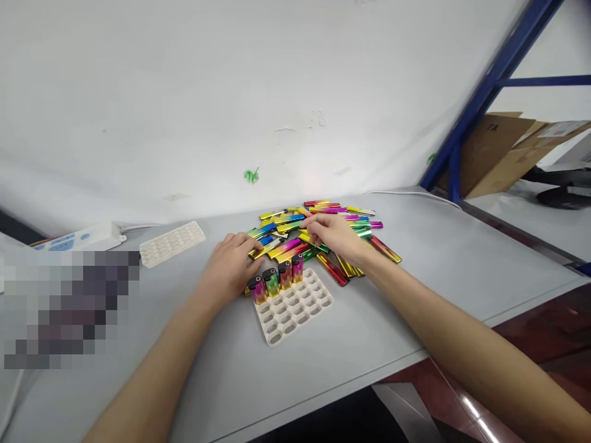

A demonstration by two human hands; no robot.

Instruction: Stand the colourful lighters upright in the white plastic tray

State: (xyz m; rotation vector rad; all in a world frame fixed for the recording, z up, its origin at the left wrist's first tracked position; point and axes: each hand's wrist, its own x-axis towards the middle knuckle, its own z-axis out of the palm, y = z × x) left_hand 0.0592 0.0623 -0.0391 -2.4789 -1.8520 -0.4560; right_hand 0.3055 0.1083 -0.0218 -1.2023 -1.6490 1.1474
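Several shiny, brightly coloured metallic sleeves (285, 248) lie in a loose pile on the grey table. My left hand (232, 264) is at the pile's left edge, its fingers curled around the end of a yellowish piece. Over the pile, my right hand (333, 232) has thumb and fingertips pinched together at a yellow-green sleeve; the exact grip is small. In front of the pile sits a white tray (294, 311) with rows of oval slots. Several black-topped lighters in coloured sleeves (271, 283) stand upright along its back row, beside my left hand.
Another white slotted tray (173, 243) lies at the left, near a white device with blue buttons (69, 240). Behind the table is a white wall. Cardboard boxes (498, 151) and a blue metal frame (455, 169) stand at the right.
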